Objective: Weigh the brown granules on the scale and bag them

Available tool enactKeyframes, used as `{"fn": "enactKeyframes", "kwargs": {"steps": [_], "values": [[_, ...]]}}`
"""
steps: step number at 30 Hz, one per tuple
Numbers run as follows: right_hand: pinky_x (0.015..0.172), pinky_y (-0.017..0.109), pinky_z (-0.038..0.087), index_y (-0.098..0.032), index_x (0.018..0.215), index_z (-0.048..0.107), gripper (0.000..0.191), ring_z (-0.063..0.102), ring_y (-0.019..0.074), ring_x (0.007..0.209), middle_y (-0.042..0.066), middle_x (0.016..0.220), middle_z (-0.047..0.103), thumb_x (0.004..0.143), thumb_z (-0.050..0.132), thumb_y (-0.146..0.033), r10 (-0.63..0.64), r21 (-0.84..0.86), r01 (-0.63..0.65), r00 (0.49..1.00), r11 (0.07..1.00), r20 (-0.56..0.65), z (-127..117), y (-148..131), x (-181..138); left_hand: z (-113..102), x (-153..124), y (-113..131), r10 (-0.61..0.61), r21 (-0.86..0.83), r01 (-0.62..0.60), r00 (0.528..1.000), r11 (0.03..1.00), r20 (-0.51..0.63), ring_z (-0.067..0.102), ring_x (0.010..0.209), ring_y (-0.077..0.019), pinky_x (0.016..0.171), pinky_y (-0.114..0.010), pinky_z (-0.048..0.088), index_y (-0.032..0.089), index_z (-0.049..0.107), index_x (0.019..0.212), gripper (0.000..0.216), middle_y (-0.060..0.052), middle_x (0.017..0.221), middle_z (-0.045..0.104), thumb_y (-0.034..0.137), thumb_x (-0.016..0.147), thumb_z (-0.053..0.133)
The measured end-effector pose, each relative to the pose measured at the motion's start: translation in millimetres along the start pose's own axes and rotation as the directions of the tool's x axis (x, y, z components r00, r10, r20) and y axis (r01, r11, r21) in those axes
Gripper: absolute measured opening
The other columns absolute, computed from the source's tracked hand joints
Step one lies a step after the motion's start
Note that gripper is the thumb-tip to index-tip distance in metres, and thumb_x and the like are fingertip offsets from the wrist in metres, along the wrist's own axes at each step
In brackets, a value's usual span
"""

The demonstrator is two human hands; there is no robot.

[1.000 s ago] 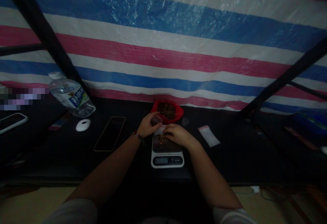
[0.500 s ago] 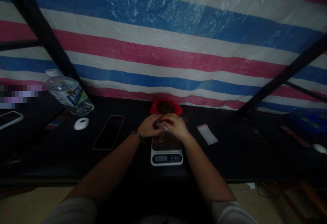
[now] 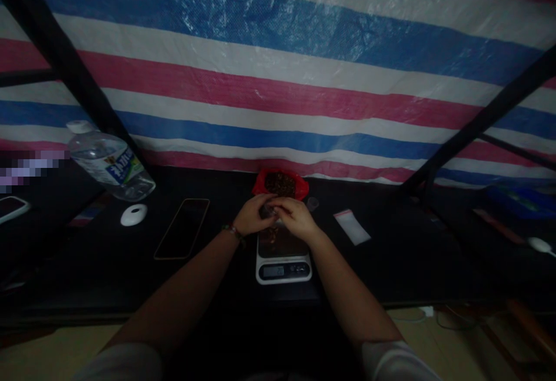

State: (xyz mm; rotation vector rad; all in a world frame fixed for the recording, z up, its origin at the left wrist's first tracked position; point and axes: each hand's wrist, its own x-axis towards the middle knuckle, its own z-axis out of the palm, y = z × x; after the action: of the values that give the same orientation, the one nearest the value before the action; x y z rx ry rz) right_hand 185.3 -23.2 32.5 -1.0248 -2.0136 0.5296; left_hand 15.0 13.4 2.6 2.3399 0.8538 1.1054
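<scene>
1. At the far left edge, we see a phone with a pale rim (image 3: 12,209), cut by the picture's border.
2. Next we come to a clear bottle (image 3: 110,164) with a printed label and white cap; it leans in the view near a dark post (image 3: 72,71).
3. Before the bottle lies a white rounded object (image 3: 134,215), and just beside it a dark phone (image 3: 182,229) lies flat on the black tabletop (image 3: 369,279).
4. Our left hand (image 3: 254,214), a bracelet (image 3: 233,230) at its wrist, is curled around a small clear container (image 3: 268,210), grasping it above the far part of the scale; fingers hide much of it.
5. Below the container, small brownish pieces (image 3: 273,235) lie on the plate of the white-framed scale (image 3: 289,248), whose display is lit.
6. Behind both hands, we see a red holder (image 3: 259,184) filled with dark bits.
7. Our right hand (image 3: 295,216) meets the left, its fingers bent at the container; we cannot tell whether they pinch anything.
8. Just beyond it stands a small clear cup (image 3: 313,203).
9. Farther right lies a flat pouch (image 3: 353,227) with a red edge.
10. Near the right border, we make out a dim blue object (image 3: 519,201) and a small white one (image 3: 540,245).
</scene>
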Motion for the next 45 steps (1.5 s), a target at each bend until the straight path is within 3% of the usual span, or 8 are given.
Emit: {"fn": "enactKeyframes", "kwargs": {"steps": [5, 11, 14, 23, 28, 31, 37, 45], "values": [[0.082, 0.029, 0.047, -0.019, 0.094, 0.066, 0.027, 0.06, 0.0153, 0.091, 0.006, 0.096, 0.065, 0.083, 0.045, -0.007, -0.023, -0.033, 0.019, 0.991, 0.999, -0.133, -17, 13, -9, -2, -2, -5, -0.03, 0.023, 0.031, 0.999, 0.999, -0.028, 0.06, 0.099, -0.023, 0.088, -0.038, 0.048, 0.018, 0.054, 0.117, 0.049, -0.009, 0.109, 0.063, 0.036, 0.073, 0.064], [0.084, 0.033, 0.042, -0.018, 0.09, 0.07, 0.017, 0.058, 0.0172, 0.088, 0.005, 0.088, 0.066, 0.077, 0.062, -0.012, 0.034, -0.302, 0.013, 0.988, 0.953, 0.151, -32, 33, -17, -6, -9, -7, -0.063, 0.007, 0.064, 0.993, 0.998, -0.101, 0.061, 0.094, -0.022, 0.084, -0.037, 0.049, 0.017, 0.051, 0.121, 0.049, -0.009, 0.106, 0.063, 0.031, 0.075, 0.061], [0.084, 0.033, 0.041, -0.018, 0.083, 0.07, 0.012, 0.058, 0.017, 0.086, 0.005, 0.086, 0.066, 0.076, 0.063, -0.011, 0.039, -0.329, 0.029, 0.979, 0.944, 0.2, -30, 37, -18, -8, -10, -6, -0.068, 0.018, 0.07, 0.994, 0.997, -0.09, 0.061, 0.094, -0.022, 0.084, -0.037, 0.05, 0.017, 0.051, 0.121, 0.049, -0.009, 0.105, 0.063, 0.032, 0.076, 0.061], [0.078, 0.032, 0.047, -0.019, 0.084, 0.067, 0.008, 0.06, 0.0182, 0.083, 0.005, 0.085, 0.067, 0.08, 0.064, -0.025, 0.046, -0.183, -0.069, 0.991, 0.981, -0.126, -4, 16, -16, -8, -7, -2, 0.014, 0.106, -0.024, 0.995, 0.994, 0.098, 0.059, 0.101, -0.0235, 0.09, -0.038, 0.047, 0.019, 0.05, 0.125, 0.059, -0.009, 0.113, 0.062, 0.034, 0.071, 0.067], [0.084, 0.032, 0.046, -0.02, 0.089, 0.068, 0.012, 0.06, 0.0177, 0.091, 0.006, 0.092, 0.067, 0.085, 0.058, -0.025, -0.079, -0.155, 0.079, 0.997, 0.985, 0.003, -12, 9, -16, -6, -6, 1, 0.056, 0.094, -0.068, 0.992, 0.993, 0.116, 0.059, 0.102, -0.024, 0.09, -0.039, 0.047, 0.018, 0.051, 0.124, 0.059, -0.011, 0.114, 0.062, 0.036, 0.07, 0.067], [0.079, 0.029, 0.047, -0.019, 0.091, 0.069, 0.013, 0.06, 0.0161, 0.088, 0.006, 0.094, 0.065, 0.083, 0.059, -0.023, -0.023, -0.118, 0.029, 0.999, 0.993, 0.047, -31, 10, -19, -8, -6, -1, 0.029, 0.078, -0.035, 0.996, 0.996, 0.082, 0.06, 0.097, -0.0226, 0.087, -0.038, 0.048, 0.018, 0.051, 0.125, 0.057, -0.01, 0.107, 0.064, 0.035, 0.072, 0.065], [0.07, 0.024, 0.044, -0.018, 0.081, 0.072, 0.01, 0.06, 0.0141, 0.075, 0.003, 0.08, 0.067, 0.072, 0.069, -0.016, 0.107, -0.204, -0.031, 0.922, 0.978, 0.372, -44, 9, -24, -9, -4, -6, -0.012, 0.049, 0.008, 0.996, 0.999, 0.083, 0.062, 0.091, -0.0205, 0.084, -0.038, 0.049, 0.02, 0.049, 0.126, 0.055, -0.007, 0.1, 0.065, 0.033, 0.075, 0.063], [0.068, 0.024, 0.043, -0.02, 0.079, 0.072, 0.012, 0.061, 0.014, 0.072, 0.001, 0.077, 0.069, 0.075, 0.064, -0.012, 0.111, -0.253, -0.003, 0.903, 0.968, 0.414, -30, 12, -27, -7, -4, -7, -0.002, 0.031, 0.0, 0.998, 1.0, 0.068, 0.063, 0.091, -0.0206, 0.083, -0.036, 0.05, 0.019, 0.053, 0.123, 0.052, -0.008, 0.1, 0.066, 0.034, 0.075, 0.063]]}}
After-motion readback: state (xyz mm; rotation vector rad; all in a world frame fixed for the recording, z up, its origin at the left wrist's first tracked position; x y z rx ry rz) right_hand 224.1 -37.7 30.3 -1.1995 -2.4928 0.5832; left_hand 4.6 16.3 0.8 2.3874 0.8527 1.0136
